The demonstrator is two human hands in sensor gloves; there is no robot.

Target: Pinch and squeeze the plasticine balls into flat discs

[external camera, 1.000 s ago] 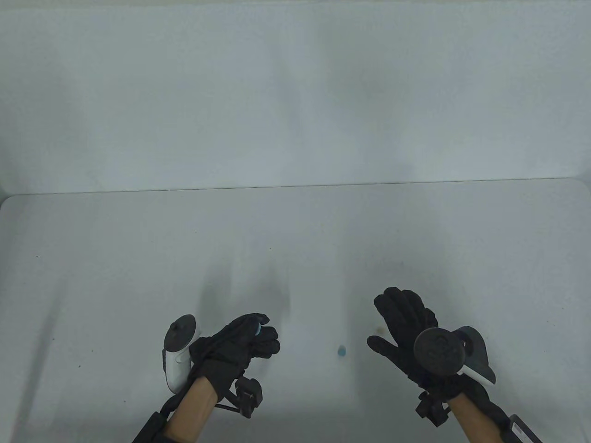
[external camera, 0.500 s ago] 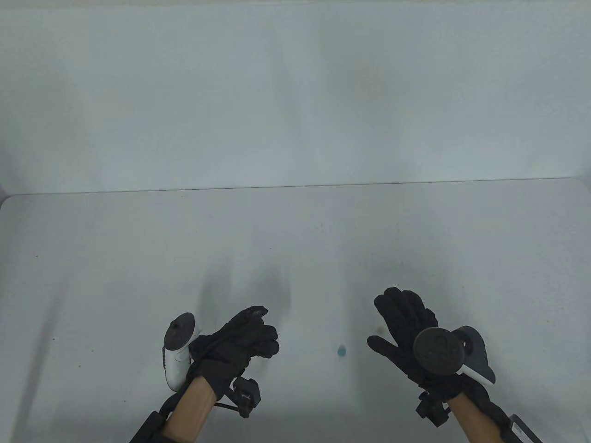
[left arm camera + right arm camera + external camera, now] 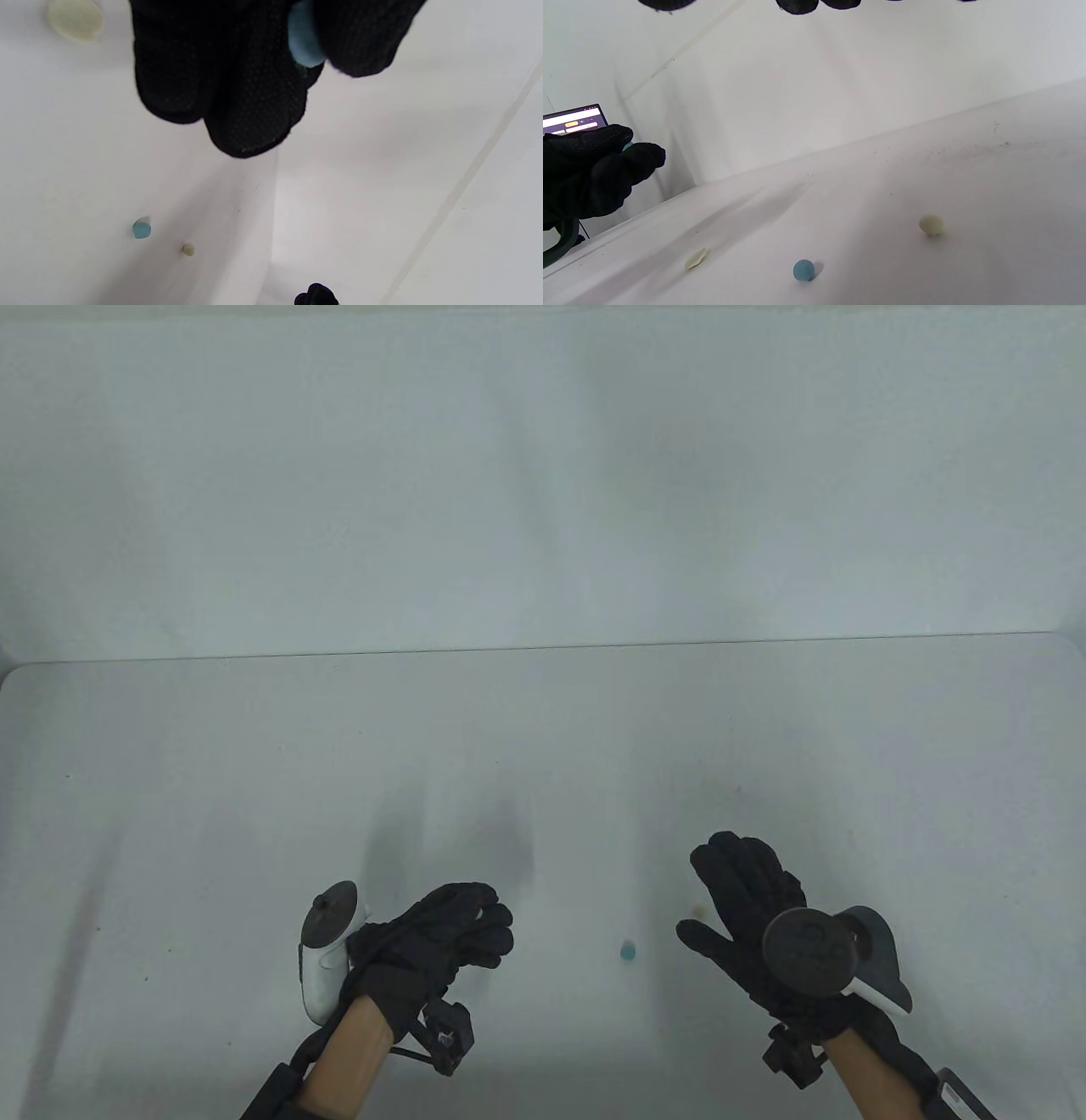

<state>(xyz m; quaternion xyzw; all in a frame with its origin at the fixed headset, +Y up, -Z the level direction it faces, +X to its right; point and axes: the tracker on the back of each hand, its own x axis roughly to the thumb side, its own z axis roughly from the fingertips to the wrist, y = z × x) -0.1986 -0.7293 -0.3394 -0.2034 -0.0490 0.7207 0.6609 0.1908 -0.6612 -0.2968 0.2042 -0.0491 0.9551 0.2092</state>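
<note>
My left hand (image 3: 485,913) hovers low over the white table (image 3: 254,780), fingers curled. Its thumb and fingers pinch a light blue plasticine piece (image 3: 303,42), which shows in the left wrist view and as a sliver (image 3: 627,146) in the right wrist view; the table view hides it. A small blue ball (image 3: 628,951) lies on the table between the hands. My right hand (image 3: 706,892) is held open to its right, holding nothing. In the right wrist view the blue ball (image 3: 803,270) sits between a cream ball (image 3: 931,225) and a flattened cream disc (image 3: 695,258).
A white wall rises behind the table's far edge (image 3: 543,647). A laptop screen (image 3: 572,120) shows past the left hand in the right wrist view. The cream disc (image 3: 75,19) lies under the left hand in the left wrist view.
The left hand's fingers have closed tighter over the blue piece, which showed between them one second ago and is now covered in the table view. The right hand has barely moved.
</note>
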